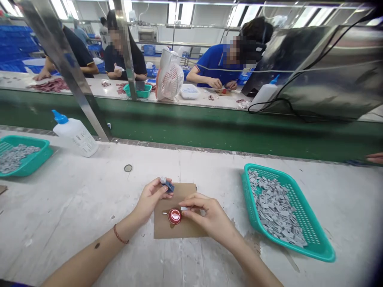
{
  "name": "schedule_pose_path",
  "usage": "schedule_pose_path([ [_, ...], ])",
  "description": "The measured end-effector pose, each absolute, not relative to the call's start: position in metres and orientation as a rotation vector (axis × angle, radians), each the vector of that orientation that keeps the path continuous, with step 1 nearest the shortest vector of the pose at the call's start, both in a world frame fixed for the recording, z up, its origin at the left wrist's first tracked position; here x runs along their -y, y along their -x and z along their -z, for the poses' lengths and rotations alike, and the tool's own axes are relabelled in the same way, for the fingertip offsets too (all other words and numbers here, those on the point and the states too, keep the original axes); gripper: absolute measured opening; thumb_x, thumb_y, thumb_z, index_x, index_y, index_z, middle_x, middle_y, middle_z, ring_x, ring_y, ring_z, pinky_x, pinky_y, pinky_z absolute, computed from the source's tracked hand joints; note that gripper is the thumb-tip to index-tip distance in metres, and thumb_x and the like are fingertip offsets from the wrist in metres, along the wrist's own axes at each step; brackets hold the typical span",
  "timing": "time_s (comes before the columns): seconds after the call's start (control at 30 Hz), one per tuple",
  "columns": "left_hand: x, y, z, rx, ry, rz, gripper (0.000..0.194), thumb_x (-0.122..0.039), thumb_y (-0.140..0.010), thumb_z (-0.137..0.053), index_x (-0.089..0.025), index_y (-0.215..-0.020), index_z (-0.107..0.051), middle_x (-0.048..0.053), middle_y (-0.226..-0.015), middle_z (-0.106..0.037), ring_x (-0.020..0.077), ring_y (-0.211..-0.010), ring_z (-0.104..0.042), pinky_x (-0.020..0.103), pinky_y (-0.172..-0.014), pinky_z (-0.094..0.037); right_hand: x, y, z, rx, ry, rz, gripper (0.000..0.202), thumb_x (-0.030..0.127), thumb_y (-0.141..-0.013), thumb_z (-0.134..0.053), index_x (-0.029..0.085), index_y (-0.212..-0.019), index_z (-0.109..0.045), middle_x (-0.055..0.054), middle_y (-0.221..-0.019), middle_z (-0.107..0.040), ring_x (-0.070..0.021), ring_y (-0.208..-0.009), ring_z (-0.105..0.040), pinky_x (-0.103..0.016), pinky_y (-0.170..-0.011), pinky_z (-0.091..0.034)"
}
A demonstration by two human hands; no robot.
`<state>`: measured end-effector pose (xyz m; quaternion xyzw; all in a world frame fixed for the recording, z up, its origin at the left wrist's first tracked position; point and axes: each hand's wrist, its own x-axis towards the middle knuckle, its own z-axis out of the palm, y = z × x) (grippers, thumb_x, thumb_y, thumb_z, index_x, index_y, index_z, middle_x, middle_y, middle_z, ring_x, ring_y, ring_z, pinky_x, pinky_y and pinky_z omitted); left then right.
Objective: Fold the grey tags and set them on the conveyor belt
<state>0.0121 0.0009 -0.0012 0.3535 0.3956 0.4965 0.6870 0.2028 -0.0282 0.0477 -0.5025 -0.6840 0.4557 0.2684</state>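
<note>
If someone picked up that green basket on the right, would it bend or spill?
The basket looks like thin, perforated plastic, so it may flex slightly at the rim. It seems wide and shallow, so a push would probably slide it rather than tip it. The small grey pieces lie loose inside and could shift if it tilted.

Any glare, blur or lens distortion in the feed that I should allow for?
Head view: bright glints on the glossy red disc; head view: windows washed out along the top; head view: streaky reflections on the metal panel; head view: right corners darkened, wide-angle stretch likely near the edges; head view: the pale piece in the right hand lacks clear detail.
</note>
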Motion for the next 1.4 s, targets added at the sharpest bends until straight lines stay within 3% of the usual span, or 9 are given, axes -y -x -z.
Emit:
schedule_pose_path([
  [0.17, -0.001, -0.0107, 0.0023, -0.863, -0.835, -1.107, 0.024, -0.032, -0.078, -0.07, -0.016, -0.094, -0.067, 0.006, -0.104, -0.066, 0.0125, -0.076, -0.064, 0.027, -0.074, -0.055, 0.0296, -0.2009, -0.0554, 2.026, 1.279, -1.22, 0.021, 0.02, -0.088, -0.06, 0.03, -0.097, -0.076, -0.002, -0.097, -0.068, -0.0146, -0.084, -0.064, -0.024, -0.072, -0.051],
  [0.43, -0.0021, -0.0087, 0.0018, -0.85, -0.816, -1.094, 0.023, -0.029, -0.078, -0.07, -0.016, -0.097, -0.068, 0.005, -0.096, -0.067, 0.0125, -0.074, -0.064, 0.027, -0.074, -0.055, 0.0327, -0.1982, -0.0511, 2.053, 1.199, -1.144, 0.015, 0.022, -0.089, -0.06, 0.027, -0.093, -0.074, -0.003, -0.096, -0.072, -0.0176, -0.092, -0.067, -0.028, -0.082, -0.052],
  [1.4, -0.0026, -0.0074, 0.0049, -0.861, -0.806, -1.11, 0.026, -0.03, -0.078, -0.07, -0.016, -0.099, -0.068, 0.006, -0.094, -0.068, 0.0128, -0.073, -0.066, 0.026, -0.073, -0.055, 0.0339, -0.1957, -0.0551, 2.164, 1.153, -1.045, 0.016, 0.022, -0.09, -0.058, 0.027, -0.092, -0.072, -0.002, -0.096, -0.073, -0.0173, -0.092, -0.067, -0.029, -0.082, -0.054],
])
